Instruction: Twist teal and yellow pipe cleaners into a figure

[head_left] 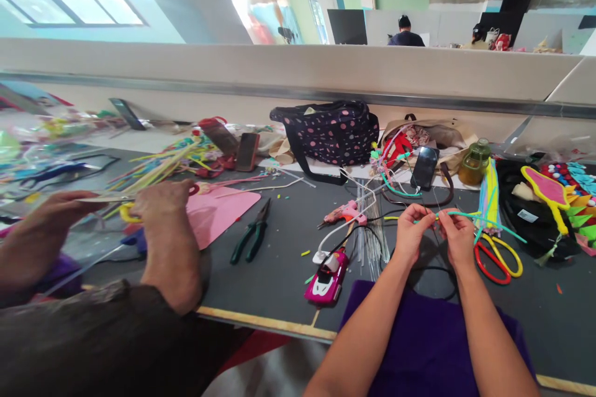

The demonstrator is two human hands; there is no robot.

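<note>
My left hand (413,232) and my right hand (459,237) are close together above the table, fingers pinched on a teal pipe cleaner (496,221). Its free end sticks out to the right past my right hand. Between my fingertips a small yellow bit shows, too small to make out. Thin dark strands hang near my hands. Scissors with red and yellow handles (493,263) lie just right of my right hand. A bundle of clear sticks (370,248) lies to the left of my left hand.
A pink glue gun (342,214), a magenta car-shaped power strip (328,279) and green-handled pliers (251,236) lie on the grey table. Left, a co-worker's hands (162,205) hold scissors near pink sheet. A dotted bag (330,133), phone (424,167) and jar (475,162) stand behind.
</note>
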